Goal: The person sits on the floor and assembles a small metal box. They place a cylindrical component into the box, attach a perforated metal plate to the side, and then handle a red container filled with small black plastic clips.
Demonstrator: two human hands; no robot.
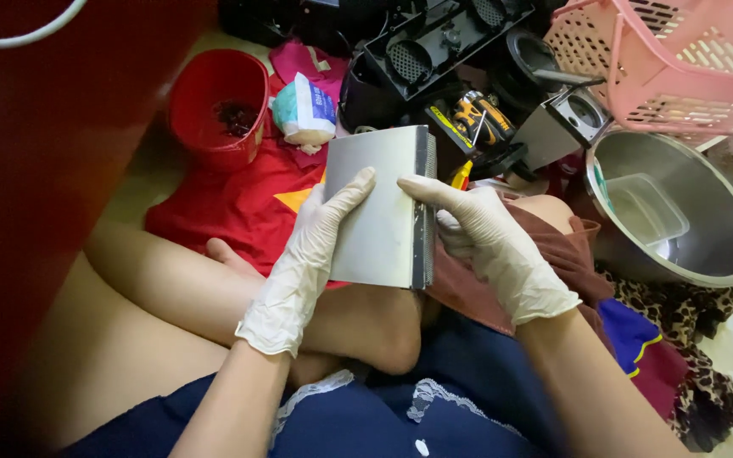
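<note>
Gloved left hand (303, 254) and right hand (489, 246) both gripping grey metal block (379, 203) by opposite edges, finned side turned rightward, steadied over lap just below red bucket (218, 106).

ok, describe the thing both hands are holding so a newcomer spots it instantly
Start at the pink basket top right, then drop to mid-frame above the lap. There the gloved left hand and right hand grip a flat grey metal plate, finely finned along its right edge, the only flat slab among round containers.

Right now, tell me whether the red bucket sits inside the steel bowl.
No. The red bucket stands on the floor at upper left, far from the steel bowl, which holds a clear plastic tub.
</note>
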